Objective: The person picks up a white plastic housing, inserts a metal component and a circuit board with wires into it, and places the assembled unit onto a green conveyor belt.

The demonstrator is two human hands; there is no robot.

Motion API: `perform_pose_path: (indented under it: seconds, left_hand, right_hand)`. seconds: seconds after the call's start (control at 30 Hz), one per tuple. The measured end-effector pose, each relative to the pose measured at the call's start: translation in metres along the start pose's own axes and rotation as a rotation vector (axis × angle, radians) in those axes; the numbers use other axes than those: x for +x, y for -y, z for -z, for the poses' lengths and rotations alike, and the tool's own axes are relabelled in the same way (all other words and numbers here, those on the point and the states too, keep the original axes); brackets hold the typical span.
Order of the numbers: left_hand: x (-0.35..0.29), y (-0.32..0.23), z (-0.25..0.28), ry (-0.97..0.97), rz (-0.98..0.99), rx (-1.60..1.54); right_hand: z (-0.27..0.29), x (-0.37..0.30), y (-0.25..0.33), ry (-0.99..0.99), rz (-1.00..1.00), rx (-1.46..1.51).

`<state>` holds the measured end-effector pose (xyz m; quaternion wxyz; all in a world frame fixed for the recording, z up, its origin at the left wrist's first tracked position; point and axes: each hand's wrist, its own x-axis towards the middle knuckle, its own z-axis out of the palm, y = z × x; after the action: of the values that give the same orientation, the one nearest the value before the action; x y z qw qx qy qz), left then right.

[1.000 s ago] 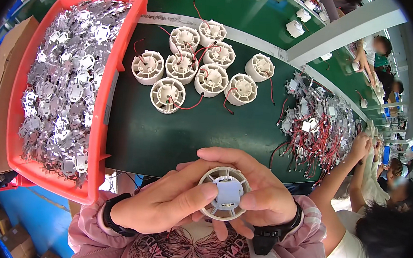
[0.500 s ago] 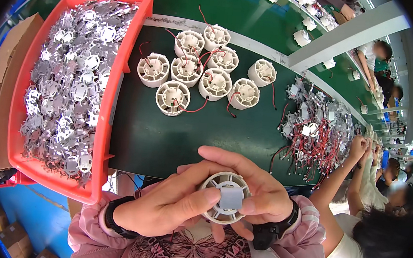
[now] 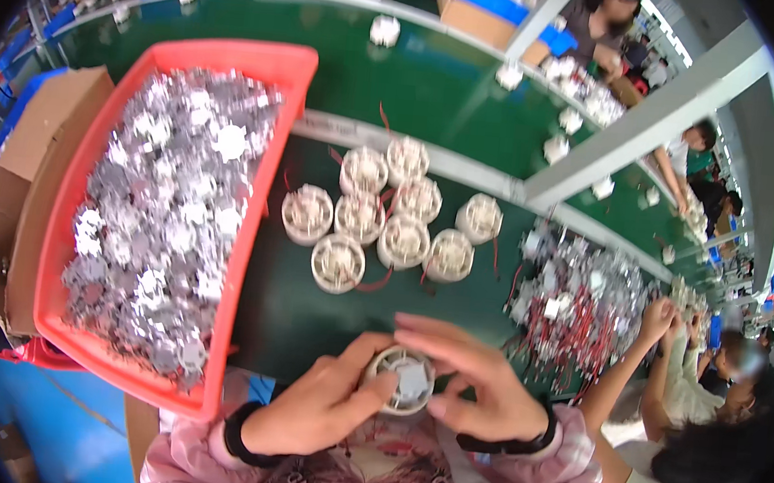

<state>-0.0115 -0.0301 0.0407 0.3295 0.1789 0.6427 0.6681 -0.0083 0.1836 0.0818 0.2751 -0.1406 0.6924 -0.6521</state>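
Note:
Low in front of my chest is a round off-white plastic housing (image 3: 398, 408) with a ribbed rim. A flat grey-white square piece (image 3: 413, 379) lies across its middle. My left hand (image 3: 317, 410) is closed round the housing's left side, its thumb on the square piece. Along the far and right sides, my right hand (image 3: 498, 394) has its fingers stretched out, with the thumb apart from them near the rim. Blur hides whether its fingertips touch. Beyond my hands, several similar housings (image 3: 337, 263) with red and dark wires stand grouped on the dark green table (image 3: 292, 325).
A red bin (image 3: 233, 292) full of shiny metal plates stands at left, beside an open cardboard box (image 3: 38, 174). To the right lies a heap of wired metal parts (image 3: 575, 304), near a co-worker's hands (image 3: 661, 319). A grey metal post (image 3: 638, 112) rises beside the green conveyor (image 3: 456, 82).
My view has shifted, so the bin and grouped housings appear lower. My right thumb has come off the square piece to the housing's right side. My left thumb stays on the piece.

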Motion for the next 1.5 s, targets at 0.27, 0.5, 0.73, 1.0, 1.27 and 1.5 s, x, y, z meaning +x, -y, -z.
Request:
perform_pose_path:
  seconds: [0.27,0.5,0.73,1.0,1.27,1.5]
  left_hand:
    - [-0.004,-0.006,-0.008,-0.138,-0.089,-0.106]
    - [0.009,0.038,0.014,-0.38,-0.251,0.296]
    - [0.009,0.043,0.019,-0.45,-0.245,0.362]
    - [0.009,0.042,0.02,-0.495,-0.355,0.314]
    - [0.01,0.041,0.022,-0.497,-0.357,0.282]
    - [0.007,0.053,0.017,-0.532,-0.308,0.232]
  right_hand:
    - [0.0,0.007,0.04,-0.17,0.321,-0.812]
    - [0.095,0.092,0.079,-0.616,0.39,-0.994]
    - [0.205,0.158,0.052,-0.706,-0.095,-1.042]
    - [0.299,0.183,-0.009,-0.814,-0.387,-1.253]
    - [0.257,0.216,0.011,-0.647,-0.272,-1.402]
    - [0.208,0.257,0.005,-0.402,-0.159,-1.444]
